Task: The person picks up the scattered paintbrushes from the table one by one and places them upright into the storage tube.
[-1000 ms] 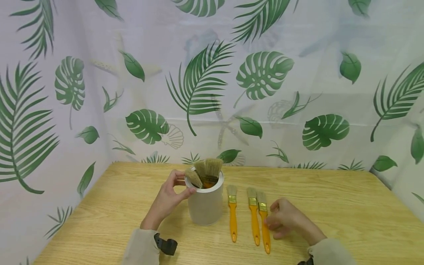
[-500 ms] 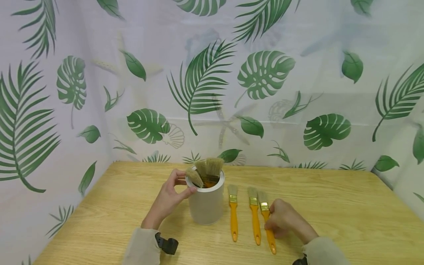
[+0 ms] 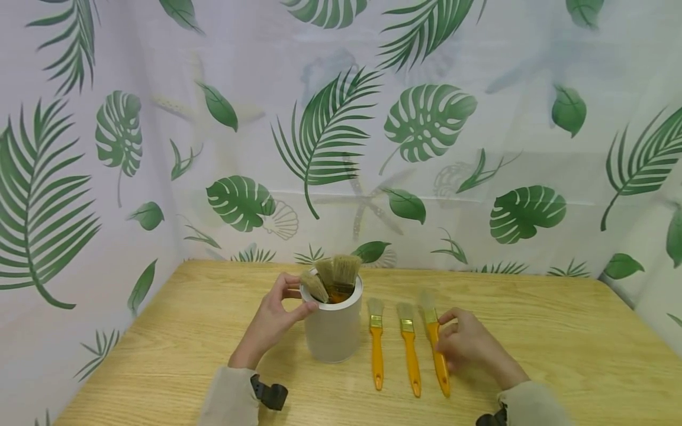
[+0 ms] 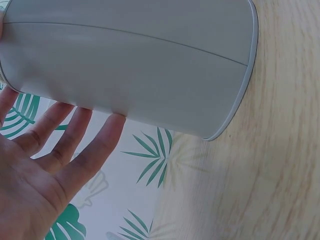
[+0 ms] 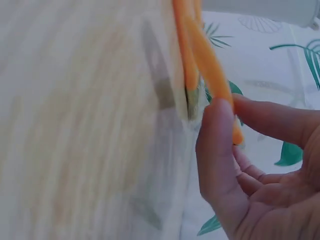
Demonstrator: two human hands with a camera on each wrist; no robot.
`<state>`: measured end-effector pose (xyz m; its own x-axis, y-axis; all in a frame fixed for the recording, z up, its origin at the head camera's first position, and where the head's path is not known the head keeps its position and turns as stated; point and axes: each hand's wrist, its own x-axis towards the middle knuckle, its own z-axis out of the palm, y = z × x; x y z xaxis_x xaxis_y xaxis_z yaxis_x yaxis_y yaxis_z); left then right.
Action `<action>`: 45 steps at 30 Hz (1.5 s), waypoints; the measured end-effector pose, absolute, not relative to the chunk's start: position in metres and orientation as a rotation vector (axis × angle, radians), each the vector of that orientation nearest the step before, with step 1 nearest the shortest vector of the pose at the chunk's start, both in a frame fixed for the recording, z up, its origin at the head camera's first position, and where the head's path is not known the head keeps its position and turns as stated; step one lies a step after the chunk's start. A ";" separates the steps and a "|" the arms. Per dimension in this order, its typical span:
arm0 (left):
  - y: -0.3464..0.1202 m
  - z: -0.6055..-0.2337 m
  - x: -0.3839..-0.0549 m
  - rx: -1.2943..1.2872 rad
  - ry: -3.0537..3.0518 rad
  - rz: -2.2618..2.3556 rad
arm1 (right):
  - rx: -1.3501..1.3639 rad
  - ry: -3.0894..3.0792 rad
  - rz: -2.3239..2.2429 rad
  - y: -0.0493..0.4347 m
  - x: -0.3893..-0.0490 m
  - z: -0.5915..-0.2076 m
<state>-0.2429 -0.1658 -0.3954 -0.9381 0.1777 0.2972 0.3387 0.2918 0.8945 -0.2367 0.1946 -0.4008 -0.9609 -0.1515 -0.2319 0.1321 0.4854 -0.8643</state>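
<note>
A grey-white cylindrical container (image 3: 331,338) stands upright on the table, several paintbrushes (image 3: 346,271) in it with bristles up. My left hand (image 3: 270,324) holds its left side, the thumb at the front of the rim; in the left wrist view the fingertips touch the wall of the container (image 4: 125,65). My right hand (image 3: 471,346) pinches the rightmost paintbrush (image 3: 438,355) by its orange handle. The right wrist view has that handle (image 5: 212,65) between thumb and index finger, raised off the table. Two like paintbrushes, one middle (image 3: 411,358) and one left (image 3: 376,358), lie to its left.
The wooden table (image 3: 559,343) reaches back to a white curtain (image 3: 458,53) with green leaf prints, which also hangs at both sides. Each wrist wears a black strap; the left one bears a small black device (image 3: 276,396).
My right hand has taken hold of the rightmost paintbrush and lifted it, shifting it right, away from the middle one. The left hand and container have stayed in place.
</note>
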 end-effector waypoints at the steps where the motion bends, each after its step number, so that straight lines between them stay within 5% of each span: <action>1: -0.166 -0.396 -0.243 -0.482 -2.411 -1.719 | -0.017 2.433 -1.508 0.196 -0.238 -0.400; 45: -0.166 -0.395 -0.242 -0.488 -2.404 -1.711 | -0.120 2.237 -2.330 0.160 -0.249 -0.358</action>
<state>-0.2421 -0.1656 -0.3954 -0.9357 0.1751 0.3064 0.3469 0.2960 0.8900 -0.2487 0.1596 -0.3578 -0.9932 0.0138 0.1157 -0.1161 -0.0400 -0.9924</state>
